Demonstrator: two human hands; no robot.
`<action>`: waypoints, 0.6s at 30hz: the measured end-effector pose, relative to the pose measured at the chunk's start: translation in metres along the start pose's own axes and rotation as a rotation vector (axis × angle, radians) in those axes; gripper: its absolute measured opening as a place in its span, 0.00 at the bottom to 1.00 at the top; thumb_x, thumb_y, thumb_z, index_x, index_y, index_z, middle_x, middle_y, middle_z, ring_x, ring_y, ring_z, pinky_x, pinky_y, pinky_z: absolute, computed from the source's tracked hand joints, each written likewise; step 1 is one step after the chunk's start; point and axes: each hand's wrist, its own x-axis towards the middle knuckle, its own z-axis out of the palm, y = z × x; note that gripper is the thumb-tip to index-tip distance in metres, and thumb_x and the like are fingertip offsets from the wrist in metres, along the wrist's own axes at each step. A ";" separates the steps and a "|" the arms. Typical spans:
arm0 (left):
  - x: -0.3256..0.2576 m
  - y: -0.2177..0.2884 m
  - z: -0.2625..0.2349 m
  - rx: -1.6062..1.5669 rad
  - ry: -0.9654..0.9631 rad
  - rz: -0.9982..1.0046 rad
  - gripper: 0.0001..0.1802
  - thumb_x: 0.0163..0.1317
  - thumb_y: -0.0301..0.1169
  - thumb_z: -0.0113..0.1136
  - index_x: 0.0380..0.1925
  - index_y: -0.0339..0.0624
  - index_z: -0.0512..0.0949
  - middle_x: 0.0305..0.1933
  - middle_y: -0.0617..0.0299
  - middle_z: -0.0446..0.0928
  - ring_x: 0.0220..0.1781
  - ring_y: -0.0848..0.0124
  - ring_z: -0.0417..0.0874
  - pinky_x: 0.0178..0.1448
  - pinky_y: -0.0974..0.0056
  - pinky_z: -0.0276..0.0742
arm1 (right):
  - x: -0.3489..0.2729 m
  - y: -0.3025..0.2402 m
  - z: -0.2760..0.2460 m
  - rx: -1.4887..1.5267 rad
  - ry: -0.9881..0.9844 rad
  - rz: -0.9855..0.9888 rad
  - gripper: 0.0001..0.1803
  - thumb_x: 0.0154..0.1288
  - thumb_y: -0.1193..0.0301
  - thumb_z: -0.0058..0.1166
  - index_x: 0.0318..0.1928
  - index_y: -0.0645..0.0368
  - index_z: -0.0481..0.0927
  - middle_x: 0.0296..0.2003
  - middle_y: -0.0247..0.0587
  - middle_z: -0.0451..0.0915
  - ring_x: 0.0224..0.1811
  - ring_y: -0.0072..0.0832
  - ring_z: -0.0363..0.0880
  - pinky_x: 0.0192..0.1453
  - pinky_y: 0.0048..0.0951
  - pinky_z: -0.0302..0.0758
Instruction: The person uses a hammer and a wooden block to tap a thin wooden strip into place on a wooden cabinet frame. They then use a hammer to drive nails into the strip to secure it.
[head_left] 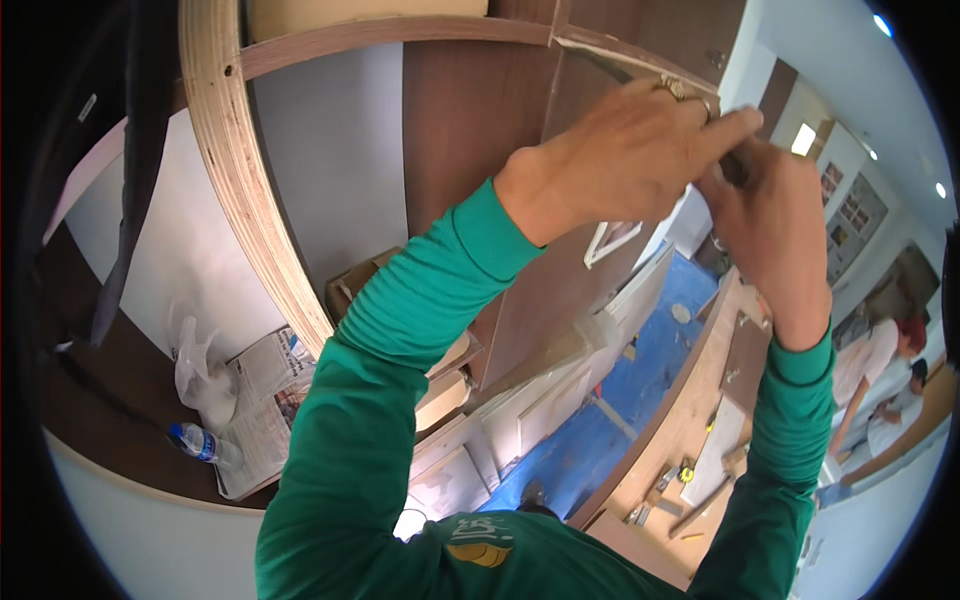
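Both my arms, in green sleeves, reach up in front of a brown wooden cabinet. My left hand has curled fingers at the corner of a brown panel, with a ring on one finger. Its index finger stretches across toward the other hand. Close against it, my right hand is closed, its fingers bent inward. A small dark shape shows between the two hands, but its kind is hidden. What either hand grips cannot be made out.
A pale plywood upright rises at left. On the shelf beyond lie a water bottle, a plastic bag and newspaper. Below right, a wooden worktop carries a tape measure and tools. Blue sheeting covers the floor; people are at far right.
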 end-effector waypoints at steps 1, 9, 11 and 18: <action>-0.001 -0.003 0.006 0.032 0.051 0.014 0.42 0.52 0.25 0.72 0.72 0.42 0.74 0.45 0.49 0.86 0.48 0.45 0.88 0.52 0.45 0.81 | -0.002 -0.005 0.000 0.045 -0.006 0.037 0.14 0.66 0.67 0.66 0.38 0.69 0.87 0.28 0.65 0.82 0.32 0.61 0.84 0.37 0.50 0.80; 0.016 -0.028 0.049 0.200 0.375 0.007 0.13 0.45 0.39 0.76 0.27 0.53 0.80 0.21 0.63 0.75 0.23 0.58 0.82 0.28 0.52 0.75 | -0.014 -0.002 -0.005 0.296 0.126 -0.003 0.15 0.70 0.68 0.65 0.46 0.70 0.90 0.36 0.56 0.90 0.35 0.42 0.90 0.42 0.37 0.83; 0.017 -0.028 0.051 0.217 0.436 -0.007 0.14 0.42 0.40 0.77 0.23 0.55 0.79 0.20 0.64 0.73 0.21 0.59 0.80 0.26 0.54 0.72 | -0.020 0.006 0.010 0.393 0.321 0.079 0.21 0.74 0.62 0.62 0.55 0.69 0.89 0.45 0.55 0.91 0.45 0.38 0.91 0.51 0.35 0.83; 0.018 -0.026 0.051 0.198 0.456 0.006 0.15 0.36 0.37 0.78 0.23 0.55 0.79 0.21 0.67 0.73 0.22 0.61 0.78 0.27 0.56 0.68 | -0.060 0.035 -0.023 0.654 0.974 -0.034 0.53 0.80 0.30 0.31 0.78 0.69 0.70 0.71 0.63 0.78 0.77 0.50 0.75 0.82 0.54 0.66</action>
